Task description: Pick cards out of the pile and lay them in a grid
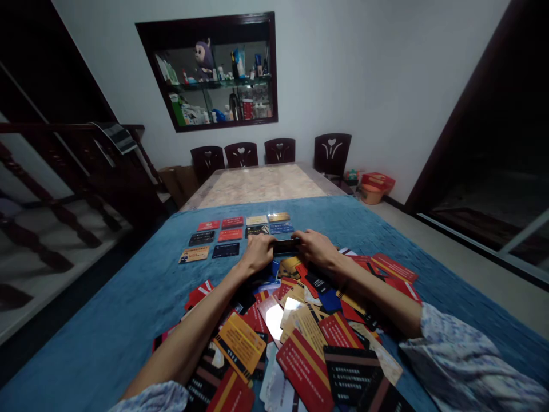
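Note:
Both of my arms reach forward over a heap of plastic cards [300, 326] in red, gold, black, blue and white. My left hand [258, 252] is closed on the left end of a black card [286, 246]. At its right end, the fingers of my right hand [319, 247] are closed on it too. Whether it is one card or a small stack, I cannot tell. Beyond my hands and to the left, rows of cards lie spaced out, among them a red card [230, 235], a black card [226, 250], a tan card [194, 254] and a blue card [282, 228].
A blue cloth [124, 309] covers the near part of the long table, whose patterned top [266, 182] shows beyond. Dark chairs [279, 150] stand at the far end. A red and orange container [374, 187] sits on the floor at right, and a wooden railing [38, 194] runs along the left.

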{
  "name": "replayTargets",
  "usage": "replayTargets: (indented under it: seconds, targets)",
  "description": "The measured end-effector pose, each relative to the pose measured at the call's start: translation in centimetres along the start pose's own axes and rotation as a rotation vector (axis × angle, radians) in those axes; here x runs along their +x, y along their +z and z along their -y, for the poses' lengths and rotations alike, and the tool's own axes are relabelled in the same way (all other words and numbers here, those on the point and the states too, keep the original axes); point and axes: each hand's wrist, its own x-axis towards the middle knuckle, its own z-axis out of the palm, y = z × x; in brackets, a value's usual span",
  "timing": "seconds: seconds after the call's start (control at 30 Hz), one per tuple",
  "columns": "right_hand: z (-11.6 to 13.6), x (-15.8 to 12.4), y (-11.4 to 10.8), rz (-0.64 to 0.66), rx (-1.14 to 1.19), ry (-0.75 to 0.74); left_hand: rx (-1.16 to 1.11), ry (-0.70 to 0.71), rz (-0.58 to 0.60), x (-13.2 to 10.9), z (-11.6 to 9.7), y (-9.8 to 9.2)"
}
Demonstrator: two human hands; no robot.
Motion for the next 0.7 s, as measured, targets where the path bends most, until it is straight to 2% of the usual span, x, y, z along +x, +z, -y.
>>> replayTargets:
  seconds: [0.27,0.43,0.7]
  targets:
    - [0.2,0.1,1.3,-0.063,-0.046,0.005,0.026,-0.033,-0.012,-0.4,-0.4,-0.2]
    - [0.4,-0.3,1.0,-0.05,-0.041,-0.015,0.074,-0.042,0.011,-0.6,-0.5,-0.3]
    - [0.4,-0.2,1.1,-0.026,-0.023,-0.017,0.071,-0.064,0.103,-0.6,-0.5,0.2]
